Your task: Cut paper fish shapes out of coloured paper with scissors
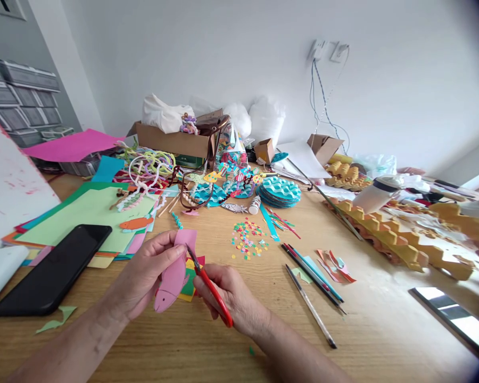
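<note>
In the middle front, my left hand (155, 271) pinches a pink paper fish (170, 287), partly cut out, with a drawn eye and gill line at its lower end. My right hand (227, 292) grips red-handled scissors (212, 292), whose blades meet the upper edge of the pink paper near my left fingertips. Under the fish, small yellow, green and red paper pieces (188, 287) lie on the wooden table (143, 346). An orange paper fish (136, 224) rests on green sheets (83, 213) at the left.
A black phone (56, 268) lies at the left, with a second dark device (455, 319) at the right. Pencils (313, 274) and a pen (311, 308) sit right of my hands, near confetti (248, 239). Yellow egg cartons (387, 234) and blue discs (279, 191) stand farther back.
</note>
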`<state>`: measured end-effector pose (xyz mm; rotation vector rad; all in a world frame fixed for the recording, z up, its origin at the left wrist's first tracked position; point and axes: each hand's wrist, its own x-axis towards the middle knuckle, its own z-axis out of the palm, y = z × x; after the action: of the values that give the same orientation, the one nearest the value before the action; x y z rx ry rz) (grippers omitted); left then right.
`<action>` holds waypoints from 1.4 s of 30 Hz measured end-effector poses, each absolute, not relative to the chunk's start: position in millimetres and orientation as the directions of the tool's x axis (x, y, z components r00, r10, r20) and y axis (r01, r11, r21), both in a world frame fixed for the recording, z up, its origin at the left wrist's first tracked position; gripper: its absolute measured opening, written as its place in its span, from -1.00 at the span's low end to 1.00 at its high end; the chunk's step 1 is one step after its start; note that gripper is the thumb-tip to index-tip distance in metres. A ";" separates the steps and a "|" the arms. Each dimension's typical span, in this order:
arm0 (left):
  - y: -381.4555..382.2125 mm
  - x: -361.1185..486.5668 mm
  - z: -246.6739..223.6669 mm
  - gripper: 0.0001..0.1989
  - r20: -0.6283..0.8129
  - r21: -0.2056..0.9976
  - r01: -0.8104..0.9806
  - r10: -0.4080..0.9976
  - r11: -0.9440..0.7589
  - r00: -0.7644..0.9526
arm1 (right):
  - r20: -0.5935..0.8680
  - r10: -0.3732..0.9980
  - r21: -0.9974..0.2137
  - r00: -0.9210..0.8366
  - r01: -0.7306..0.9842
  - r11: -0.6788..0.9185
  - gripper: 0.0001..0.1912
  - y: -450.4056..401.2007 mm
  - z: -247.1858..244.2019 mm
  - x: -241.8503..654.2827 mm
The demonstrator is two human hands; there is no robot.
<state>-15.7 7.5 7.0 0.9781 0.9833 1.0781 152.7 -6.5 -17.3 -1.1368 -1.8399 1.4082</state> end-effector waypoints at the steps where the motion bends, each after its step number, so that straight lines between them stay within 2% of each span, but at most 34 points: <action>1: 7.7 -16.3 6.4 -0.84 -0.148 0.953 -0.235 0.972 0.189 0.184 | -0.060 0.867 -0.950 -0.494 0.294 0.102 -0.52 -6.1 -17.5 153.3; 12: 11.9 -20.5 4.2 -0.87 -0.103 0.976 -0.166 0.973 0.139 0.208 | -0.047 0.858 -0.943 -0.512 0.306 0.131 -0.50 -4.8 -18.8 155.7; 20: 10.8 -21.0 3.2 -0.91 -0.097 0.980 -0.154 0.976 0.128 0.194 | -0.098 0.858 -0.966 -0.505 0.256 0.041 -0.50 -5.3 -19.7 153.9; 32: 12.7 -22.6 2.8 -0.91 -0.094 0.988 -0.102 0.979 0.114 0.182 | -0.034 0.863 -0.933 -0.504 0.326 0.154 -0.55 -3.5 -19.6 155.5; 42: 13.1 -23.5 4.9 -0.90 -0.105 0.983 -0.129 0.972 0.134 0.210 | -0.016 0.861 -0.901 -0.508 0.381 0.208 -0.52 -2.7 -15.0 155.9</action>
<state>-23.5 13.1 4.9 1.1078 1.0131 1.0377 155.9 -2.7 -15.0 -1.1483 -1.9875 1.2628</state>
